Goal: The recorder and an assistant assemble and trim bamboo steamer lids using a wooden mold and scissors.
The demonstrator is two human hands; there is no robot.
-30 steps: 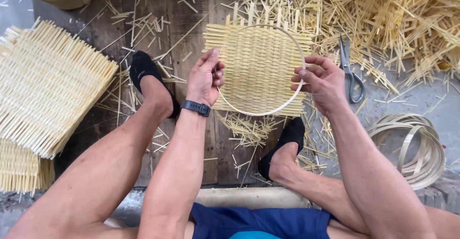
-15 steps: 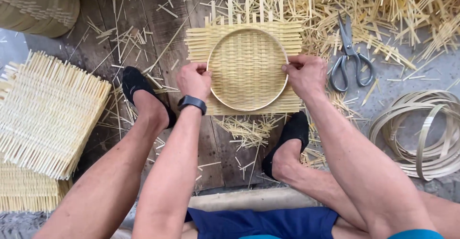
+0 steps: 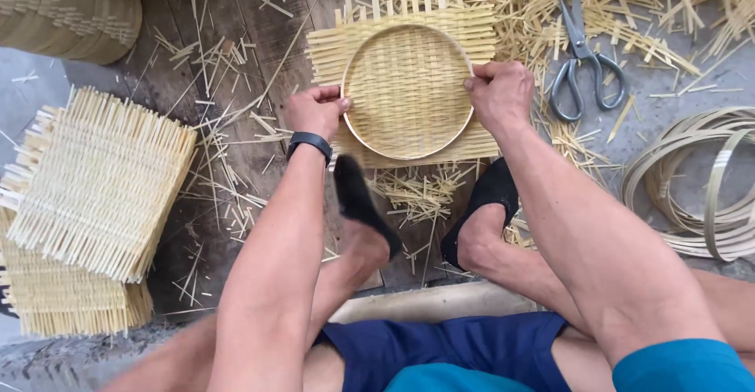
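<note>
A black band-style watch was worn on the left wrist, arms left bare. Dark blue shorts and a teal top were seen, plus thin black slip-on shoes on both feet.

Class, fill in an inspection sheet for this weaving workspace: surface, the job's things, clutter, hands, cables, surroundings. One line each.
Surface: dark wooden boards beside grey ground.
Job's things: round hoop pressed into a square woven mat.
Clutter: loose bamboo slivers; scissors at right.
Hands: left hand and right hand grip opposite sides of the hoop.
Cables: nothing seen.
Surroundings: stacked woven mats at left; coiled bamboo strips at right.
</note>
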